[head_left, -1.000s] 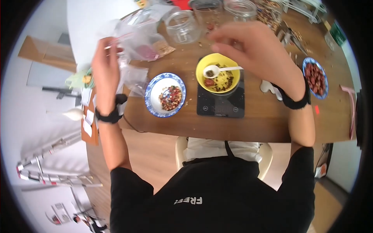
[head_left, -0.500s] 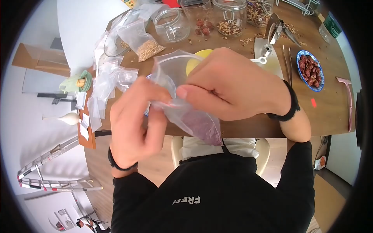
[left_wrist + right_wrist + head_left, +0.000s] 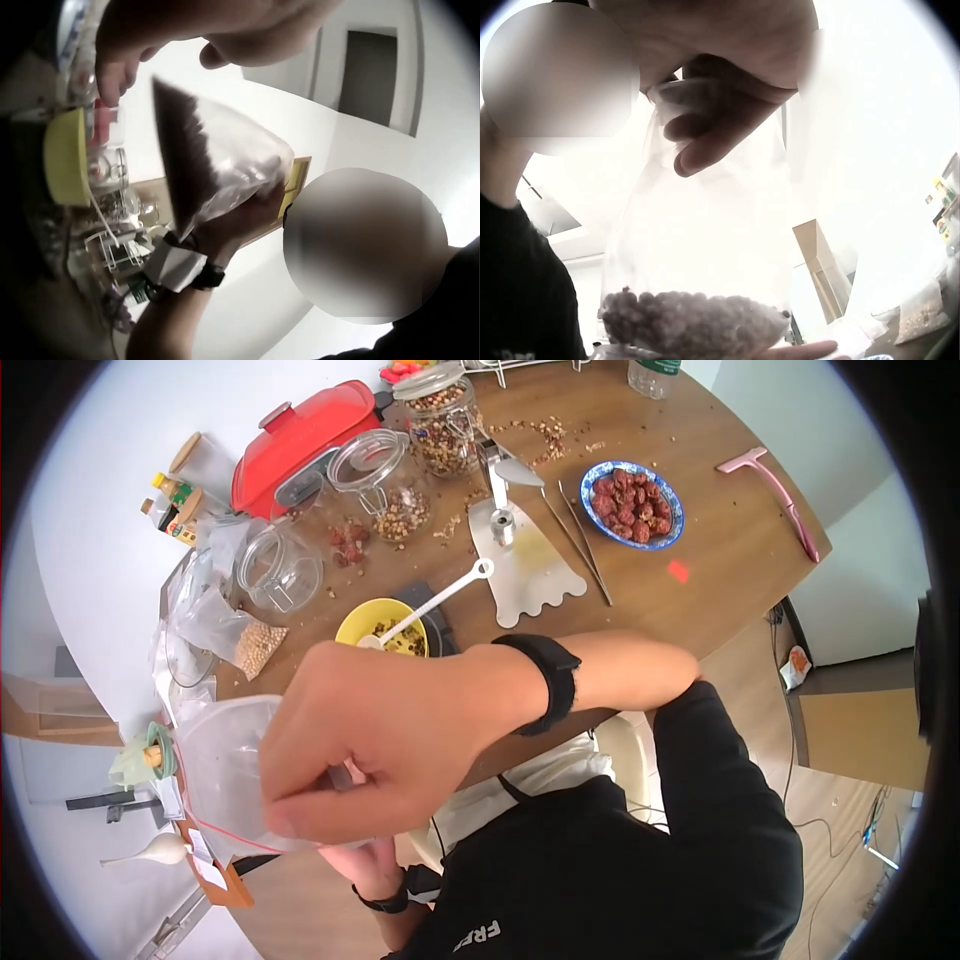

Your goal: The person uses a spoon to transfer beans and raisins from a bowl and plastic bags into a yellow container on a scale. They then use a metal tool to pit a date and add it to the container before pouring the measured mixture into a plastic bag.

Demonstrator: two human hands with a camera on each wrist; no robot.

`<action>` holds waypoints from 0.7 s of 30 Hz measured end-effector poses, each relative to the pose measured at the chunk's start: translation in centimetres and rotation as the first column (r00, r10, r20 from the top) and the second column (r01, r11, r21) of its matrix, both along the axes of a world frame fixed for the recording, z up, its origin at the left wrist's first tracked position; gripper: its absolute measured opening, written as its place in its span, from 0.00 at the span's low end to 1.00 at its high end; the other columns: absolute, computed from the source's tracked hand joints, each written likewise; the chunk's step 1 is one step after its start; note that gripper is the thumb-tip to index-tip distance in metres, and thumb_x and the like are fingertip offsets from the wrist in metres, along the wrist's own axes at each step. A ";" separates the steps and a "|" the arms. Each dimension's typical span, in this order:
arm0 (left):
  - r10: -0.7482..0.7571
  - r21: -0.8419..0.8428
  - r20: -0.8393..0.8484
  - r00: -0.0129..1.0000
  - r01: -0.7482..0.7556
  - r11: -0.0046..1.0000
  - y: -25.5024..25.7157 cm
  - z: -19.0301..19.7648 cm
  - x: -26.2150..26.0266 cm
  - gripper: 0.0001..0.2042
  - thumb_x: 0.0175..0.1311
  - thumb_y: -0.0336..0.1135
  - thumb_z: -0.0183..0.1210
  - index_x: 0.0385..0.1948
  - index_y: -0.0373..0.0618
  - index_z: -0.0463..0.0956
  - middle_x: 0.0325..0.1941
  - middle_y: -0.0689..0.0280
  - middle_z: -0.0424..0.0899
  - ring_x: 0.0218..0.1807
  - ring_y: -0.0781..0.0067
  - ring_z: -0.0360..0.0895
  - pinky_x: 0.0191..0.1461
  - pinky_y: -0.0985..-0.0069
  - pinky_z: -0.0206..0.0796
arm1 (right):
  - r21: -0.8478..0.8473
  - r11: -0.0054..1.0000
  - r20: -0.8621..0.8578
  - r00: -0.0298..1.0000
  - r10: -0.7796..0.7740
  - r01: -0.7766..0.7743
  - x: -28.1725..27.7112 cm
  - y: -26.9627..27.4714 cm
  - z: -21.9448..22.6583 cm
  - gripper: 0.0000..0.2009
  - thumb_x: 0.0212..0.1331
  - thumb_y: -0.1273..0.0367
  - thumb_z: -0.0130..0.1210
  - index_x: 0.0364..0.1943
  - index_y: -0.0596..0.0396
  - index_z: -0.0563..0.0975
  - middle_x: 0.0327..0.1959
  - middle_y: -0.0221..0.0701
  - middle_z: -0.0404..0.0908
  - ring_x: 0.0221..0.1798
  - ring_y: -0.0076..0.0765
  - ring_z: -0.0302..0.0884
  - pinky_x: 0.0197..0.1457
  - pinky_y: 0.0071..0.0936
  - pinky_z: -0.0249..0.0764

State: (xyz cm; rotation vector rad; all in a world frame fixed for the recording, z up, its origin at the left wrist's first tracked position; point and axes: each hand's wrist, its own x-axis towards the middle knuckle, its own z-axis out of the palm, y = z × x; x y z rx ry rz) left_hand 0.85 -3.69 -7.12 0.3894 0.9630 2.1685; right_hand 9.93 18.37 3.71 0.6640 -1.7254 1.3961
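Observation:
My right hand (image 3: pixel 375 735) grips the gathered top of a clear zip bag (image 3: pixel 215 765) with a red seal line. In the right wrist view, small dark round dried pieces (image 3: pixel 697 322) fill the bottom of the bag, which hangs upright. My left hand (image 3: pixel 365 865) is low, mostly hidden behind the right one in the head view. Straight fingers (image 3: pixel 806 351) of that hand extend below the bag in the right wrist view. Behind the right hand, a yellow bowl (image 3: pixel 350 625) with dark bits and a white spoon (image 3: pixel 440 603) stands on a black scale (image 3: pixel 437 628).
Open glass jars (image 3: pixel 280 570) and a bag of pale grains (image 3: pixel 258 647) stand at the table's left. Beyond the bowl are a metal scraper-like plate (image 3: pixel 510 575), long tweezers (image 3: pixel 585 550), a blue-rimmed bowl of red dried fruit (image 3: pixel 672 540) and a red appliance (image 3: pixel 300 445).
The head view has turned. Both hands were on the bag's mouth half a second ago; now the right grips its top farther left and the left has dropped lower, beneath it.

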 end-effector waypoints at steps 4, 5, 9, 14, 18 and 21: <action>-0.009 -0.058 -0.156 0.988 0.000 0.998 0.1 0.5 1.1 0.28 0.78 0.48 0.45 0.71 0.38 0.58 0.74 0.58 0.63 0.73 0.58 0.62 0.74 0.53 0.58 | 0.128 0.988 0.203 0.977 0.061 -0.088 0.7 0.5 0.2 0.07 0.58 0.71 0.54 0.26 0.57 0.81 0.18 0.35 0.77 0.20 0.42 0.75 0.25 0.32 0.70; -0.069 -0.042 -0.161 0.985 0.063 0.997 0.1 0.7 1.2 0.29 0.77 0.48 0.47 0.71 0.38 0.57 0.74 0.58 0.63 0.74 0.58 0.62 0.75 0.54 0.57 | 0.170 0.975 0.373 0.925 0.070 -0.142 0.9 0.8 0.2 0.06 0.57 0.71 0.54 0.28 0.56 0.81 0.19 0.35 0.78 0.21 0.44 0.76 0.27 0.33 0.71; -0.030 -0.028 -0.164 0.986 0.026 0.999 0.2 0.4 1.4 0.23 0.77 0.38 0.49 0.69 0.39 0.61 0.66 0.53 0.71 0.67 0.57 0.70 0.69 0.55 0.66 | 0.358 0.933 0.385 0.917 -0.106 -0.042 0.3 0.4 -1.3 0.05 0.53 0.72 0.55 0.30 0.53 0.82 0.22 0.37 0.81 0.24 0.47 0.78 0.30 0.38 0.73; -0.088 -0.396 -0.506 0.858 -0.140 0.908 -2.0 -1.3 -0.4 0.29 0.76 0.50 0.50 0.69 0.40 0.61 0.68 0.57 0.72 0.69 0.55 0.69 0.71 0.53 0.62 | 0.515 0.842 0.501 0.853 -0.144 -0.160 0.7 0.6 -0.7 0.07 0.52 0.71 0.54 0.27 0.56 0.84 0.23 0.42 0.83 0.27 0.51 0.82 0.32 0.42 0.76; -0.056 0.107 0.486 0.872 0.004 0.994 -0.2 2.7 -0.8 0.32 0.75 0.57 0.47 0.73 0.49 0.58 0.77 0.66 0.61 0.73 0.53 0.62 0.74 0.50 0.56 | 0.643 0.765 0.376 0.854 -0.360 0.039 1.3 0.8 -0.7 0.05 0.51 0.71 0.58 0.21 0.56 0.79 0.18 0.42 0.78 0.22 0.51 0.78 0.28 0.42 0.73; -0.325 0.270 0.222 0.919 0.262 0.926 -0.2 0.8 -0.2 0.30 0.77 0.56 0.43 0.73 0.49 0.58 0.75 0.64 0.65 0.73 0.54 0.63 0.74 0.48 0.55 | 0.527 0.845 0.384 0.864 -0.326 0.084 -0.1 0.3 -1.7 0.07 0.50 0.71 0.59 0.19 0.57 0.78 0.17 0.43 0.78 0.21 0.52 0.78 0.26 0.42 0.73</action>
